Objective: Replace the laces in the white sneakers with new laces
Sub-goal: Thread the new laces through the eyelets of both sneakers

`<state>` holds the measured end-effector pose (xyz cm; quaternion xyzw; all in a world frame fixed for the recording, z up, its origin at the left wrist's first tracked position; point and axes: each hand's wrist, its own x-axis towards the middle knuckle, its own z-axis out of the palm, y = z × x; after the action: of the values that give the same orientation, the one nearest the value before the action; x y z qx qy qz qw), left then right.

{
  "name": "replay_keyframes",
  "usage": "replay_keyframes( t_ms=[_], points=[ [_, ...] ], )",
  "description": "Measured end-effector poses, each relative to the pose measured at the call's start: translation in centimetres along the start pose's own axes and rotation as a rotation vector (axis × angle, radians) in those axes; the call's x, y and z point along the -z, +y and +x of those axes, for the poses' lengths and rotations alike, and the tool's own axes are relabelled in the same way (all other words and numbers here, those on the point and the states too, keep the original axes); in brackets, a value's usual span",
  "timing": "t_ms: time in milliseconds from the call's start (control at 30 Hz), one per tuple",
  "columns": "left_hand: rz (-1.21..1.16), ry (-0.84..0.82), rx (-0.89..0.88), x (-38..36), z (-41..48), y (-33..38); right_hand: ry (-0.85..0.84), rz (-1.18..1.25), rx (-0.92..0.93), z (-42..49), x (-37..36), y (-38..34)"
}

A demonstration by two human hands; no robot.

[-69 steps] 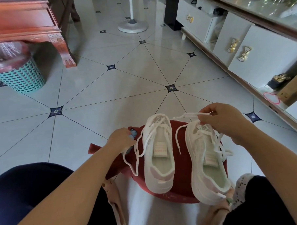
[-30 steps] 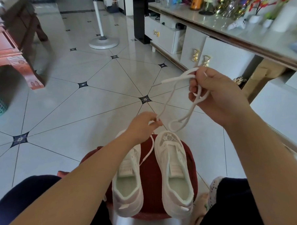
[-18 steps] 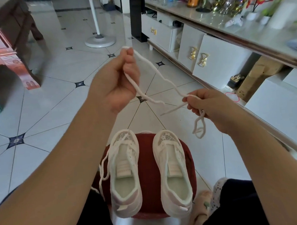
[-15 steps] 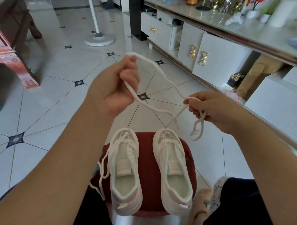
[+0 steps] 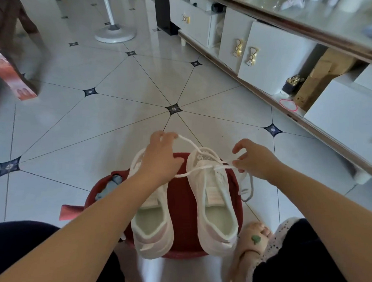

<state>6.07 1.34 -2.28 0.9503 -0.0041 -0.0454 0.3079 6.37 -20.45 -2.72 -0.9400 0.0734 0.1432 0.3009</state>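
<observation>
On the stool (image 5: 181, 200) the left sneaker (image 5: 151, 225) and right sneaker (image 5: 215, 205) lie side by side, toes away from us. Across the right sneaker's toe end, square to its length, runs the lace (image 5: 203, 168). We pinch it at the left hand's (image 5: 160, 161) fingertips and in the right hand's (image 5: 256, 162) curled fingers. The right hand is nearer the eyelets.

Clearance, stool (image 5: 181, 205) and surrounds
Seat taken by left sneaker (image 5: 151, 227) and right sneaker (image 5: 216, 216), narrow bare strip between. Lace (image 5: 203, 169) stretched across right sneaker's toe between left hand (image 5: 160, 161) and right hand (image 5: 254, 159). Floor (image 5: 116, 126) open ahead; fan base (image 5: 115, 35), furniture leg (image 5: 14, 82) well apart; cabinet (image 5: 273, 58) near on right.
</observation>
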Motion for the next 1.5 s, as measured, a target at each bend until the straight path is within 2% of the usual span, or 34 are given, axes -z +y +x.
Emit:
replay_keyframes(
  t_ms=[100,167,267,433,633,733,800,900,1033,1167,1233,1300,1367,1400,1500],
  points=[
    [0.253,-0.07,-0.164,-1.5,-0.1,0.4,0.034,-0.045,0.094,0.0,-0.4,-0.2],
    [0.258,-0.104,-0.233,-2.5,-0.1,0.8,0.003,-0.092,0.136,-0.2,-0.8,-0.6],
    [0.079,-0.174,-0.204,-3.8,-0.2,1.2,-0.098,-0.119,0.165,-0.5,-1.5,-0.8],
    [0.05,-0.126,-0.215,-4.7,0.5,1.2,-0.162,-0.079,0.228,-1.1,-2.1,-0.2],
    [-0.12,-0.075,-0.085,-4.2,1.1,1.4,-0.124,-0.197,0.237,-1.1,-2.0,-0.2],
    [-0.32,0.021,0.011,-2.5,1.5,1.5,0.035,-0.187,0.186,-0.5,-0.1,-0.5],
    [-0.271,0.072,0.016,-1.2,1.7,1.6,0.094,-0.125,0.139,0.0,1.4,-0.6],
    [-0.205,0.034,0.027,-0.4,1.7,1.7,-0.014,-0.028,0.106,0.1,2.3,-0.7],
    [-0.229,-0.092,0.052,-1.4,0.6,1.8,-0.048,-0.144,0.165,-0.1,1.9,-0.8],
    [-0.342,-0.083,0.043,-2.0,0.6,1.7,0.049,-0.125,0.211,0.1,2.3,-1.0],
    [-0.46,-0.05,0.048,-1.9,0.8,2.0,0.219,-0.091,0.256,0.2,3.0,-1.1],
    [-0.523,-0.033,0.054,-1.9,0.9,2.4,0.46,-0.038,0.32,0.1,3.9,-1.3],
    [-0.562,-0.03,0.071,-2.2,1.1,2.6,0.557,-0.009,0.348,0.0,4.1,-1.3],
    [-0.593,-0.04,0.102,-2.6,1.2,2.7,0.495,-0.051,0.35,-0.1,3.7,-1.1],
    [-0.641,-0.114,0.218,-4.0,1.1,2.8,0.078,-0.28,0.277,-0.2,0.7,0.0]
  ],
)
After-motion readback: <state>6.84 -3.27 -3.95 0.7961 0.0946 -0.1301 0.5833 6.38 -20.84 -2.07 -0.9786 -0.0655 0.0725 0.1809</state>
